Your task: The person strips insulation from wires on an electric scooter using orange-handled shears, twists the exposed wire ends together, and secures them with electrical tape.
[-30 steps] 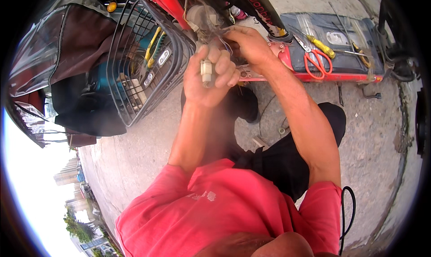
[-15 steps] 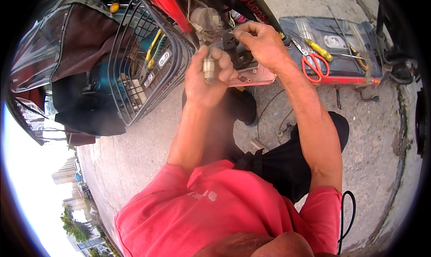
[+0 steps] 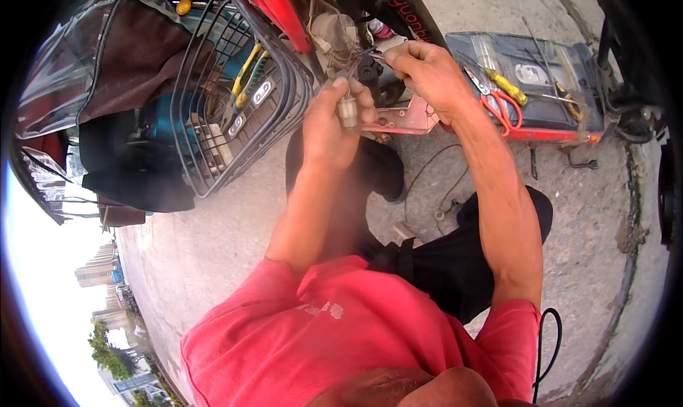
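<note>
My left hand is closed around a pale plastic connector, its fingers curled below a bundle of wires on the vehicle's front. Just right of and above it, my right hand pinches a small thin piece, possibly a wire end, too small to make out. Behind the hands are a round grey housing and a black mechanical part. A pinkish-red bracket or panel lies just beneath the right hand.
A wire basket with tools stands left, beside maroon and black covers. Right, a grey footboard carries red scissors, a yellow screwdriver and rods. Loose cable lies on the concrete by my knees.
My left hand with the connector has shifted a little to the right. My right hand has moved rightward, away from the left, baring the black part between them, its fingers still pinched.
</note>
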A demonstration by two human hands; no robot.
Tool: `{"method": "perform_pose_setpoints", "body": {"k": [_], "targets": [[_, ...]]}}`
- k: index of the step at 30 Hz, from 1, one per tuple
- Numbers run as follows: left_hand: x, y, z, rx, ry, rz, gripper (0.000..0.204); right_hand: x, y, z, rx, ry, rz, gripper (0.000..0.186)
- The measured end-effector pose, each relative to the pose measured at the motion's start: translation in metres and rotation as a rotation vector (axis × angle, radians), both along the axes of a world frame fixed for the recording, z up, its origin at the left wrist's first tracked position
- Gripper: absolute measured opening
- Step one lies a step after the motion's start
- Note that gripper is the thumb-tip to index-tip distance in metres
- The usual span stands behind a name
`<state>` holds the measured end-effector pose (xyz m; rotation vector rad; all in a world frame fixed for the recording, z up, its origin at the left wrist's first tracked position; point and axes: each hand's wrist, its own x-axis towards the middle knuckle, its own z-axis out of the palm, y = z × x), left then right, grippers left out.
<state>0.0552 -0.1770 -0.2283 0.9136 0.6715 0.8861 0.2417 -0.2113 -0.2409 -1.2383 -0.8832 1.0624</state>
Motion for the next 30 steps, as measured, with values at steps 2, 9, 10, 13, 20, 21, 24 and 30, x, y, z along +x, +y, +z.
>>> {"method": "perform_pose_setpoints", "body": {"k": [2, 9, 10, 13, 20, 21, 24, 30], "targets": [[-0.001, 0.0, 0.0, 0.005, -0.013, -0.007, 0.027, 0.0, -0.006, 0.001, -0.006, 0.027, 0.04, 0.02], [-0.008, -0.002, -0.01, -0.024, -0.078, -0.039, 0.031, 0.0, -0.017, -0.002, 0.038, 0.074, 0.083, 0.022], [-0.009, -0.002, -0.012, -0.028, -0.089, -0.046, 0.032, 0.0, -0.018, -0.001, 0.017, 0.044, 0.08, 0.022], [-0.014, 0.0, -0.018, -0.039, -0.1, -0.04, 0.033, -0.001, -0.019, 0.0, -0.024, -0.025, 0.075, 0.024], [-0.016, 0.004, -0.02, -0.183, -0.332, -0.191, 0.036, -0.001, -0.018, -0.002, 0.0, 0.064, 0.1, 0.023], [-0.016, 0.004, -0.02, -0.191, -0.346, -0.199, 0.036, -0.002, -0.017, -0.001, -0.003, 0.08, 0.105, 0.023], [-0.015, 0.0, -0.02, -0.17, -0.308, -0.197, 0.038, -0.002, -0.017, -0.004, -0.013, 0.117, 0.114, 0.022], [-0.015, -0.01, -0.029, -0.284, -0.313, -0.162, 0.034, 0.001, -0.019, -0.004, -0.052, 0.261, 0.175, 0.022]]}}
